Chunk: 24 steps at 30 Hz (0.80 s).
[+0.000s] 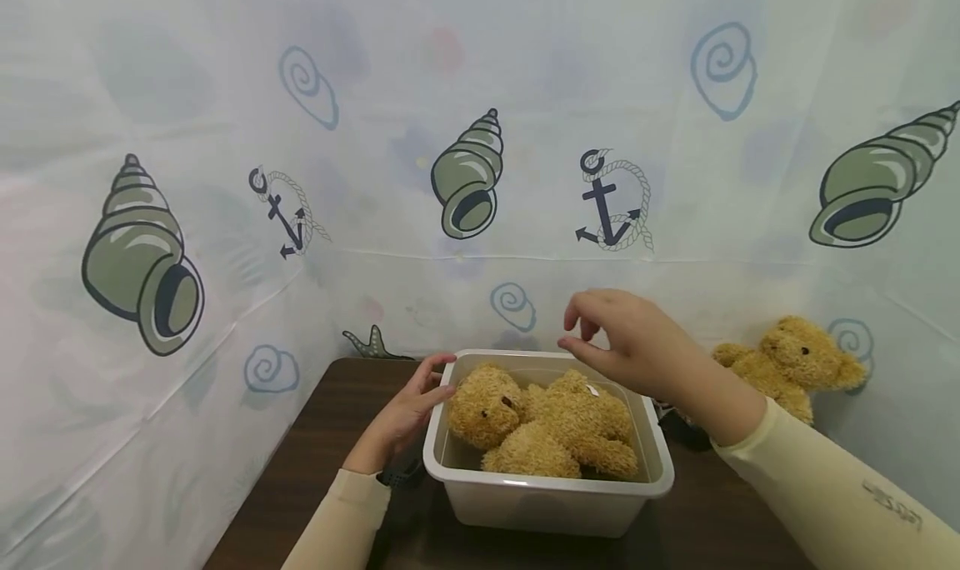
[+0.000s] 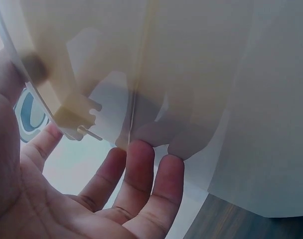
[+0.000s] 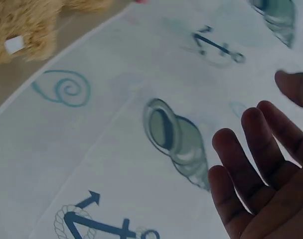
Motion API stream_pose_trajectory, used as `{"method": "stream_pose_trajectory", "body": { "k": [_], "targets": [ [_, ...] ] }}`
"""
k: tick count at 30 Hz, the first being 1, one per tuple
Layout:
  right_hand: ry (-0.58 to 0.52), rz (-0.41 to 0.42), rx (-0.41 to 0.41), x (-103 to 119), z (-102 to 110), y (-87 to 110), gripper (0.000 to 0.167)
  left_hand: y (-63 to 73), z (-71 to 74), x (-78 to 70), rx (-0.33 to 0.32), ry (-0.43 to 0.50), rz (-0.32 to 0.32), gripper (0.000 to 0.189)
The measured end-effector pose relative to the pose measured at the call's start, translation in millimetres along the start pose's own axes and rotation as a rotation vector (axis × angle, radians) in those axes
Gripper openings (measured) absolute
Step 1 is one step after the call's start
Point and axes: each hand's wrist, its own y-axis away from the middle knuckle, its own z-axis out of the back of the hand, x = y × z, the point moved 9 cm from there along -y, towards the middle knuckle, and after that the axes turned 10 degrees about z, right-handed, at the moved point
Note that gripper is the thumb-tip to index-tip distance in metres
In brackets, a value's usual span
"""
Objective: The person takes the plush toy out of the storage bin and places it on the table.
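Note:
A white plastic tub (image 1: 540, 510) stands on the dark table, with a golden teddy bear (image 1: 551, 428) lying inside it, head to the left. My left hand (image 1: 405, 420) holds the tub's left side: the thumb reaches over the rim, and several fingertips (image 2: 140, 154) press against the outer wall in the left wrist view. Raised above the tub's back right corner, my right hand (image 1: 633, 341) has loosely bent fingers and nothing between them. The right wrist view shows that hand (image 3: 271, 184) away from the bear, whose white tag (image 3: 14, 45) is visible.
Another golden teddy bear (image 1: 798, 362) sits at the back right, partly behind my right forearm. A dark object (image 1: 684, 432) lies beside the tub there. A curtain (image 1: 390, 178) printed with shells and anchors hangs behind the dark wood table (image 1: 322, 445).

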Motion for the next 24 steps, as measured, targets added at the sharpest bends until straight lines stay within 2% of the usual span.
{"method": "stream_pose_trajectory", "body": {
  "k": [4, 7, 9, 12, 17, 19, 24],
  "targets": [
    [0.111, 0.075, 0.305, 0.1, -47.9, -11.6, 0.042, 0.3, 1.8, 0.1, -0.014, 0.009, 0.000, 0.060],
    [0.215, 0.178, 0.521, 8.7, -85.8, -1.0, 0.068, 0.1, -0.2, 2.7, -0.018, 0.011, 0.011, 0.060],
    [0.250, 0.263, 0.598, 17.5, -107.5, 9.5, 0.078, -0.5, -2.2, 5.1, -0.014, 0.010, 0.018, 0.061],
    [0.265, 0.374, 0.669, 33.8, -134.1, 24.8, 0.080, -1.1, -3.2, 6.6, -0.009, 0.006, 0.019, 0.061],
    [0.333, 0.535, 0.680, 57.8, -165.6, 41.1, 0.041, 0.3, -0.4, 5.9, -0.009, 0.003, 0.019, 0.061],
    [0.371, 0.559, 0.677, 62.6, -173.0, 42.2, 0.032, 1.1, 1.2, 5.0, -0.013, 0.005, 0.015, 0.061],
    [0.423, 0.552, 0.738, 62.7, -185.7, 41.1, 0.037, -0.9, 1.7, 2.1, -0.014, 0.013, 0.005, 0.061]
  ]
}}
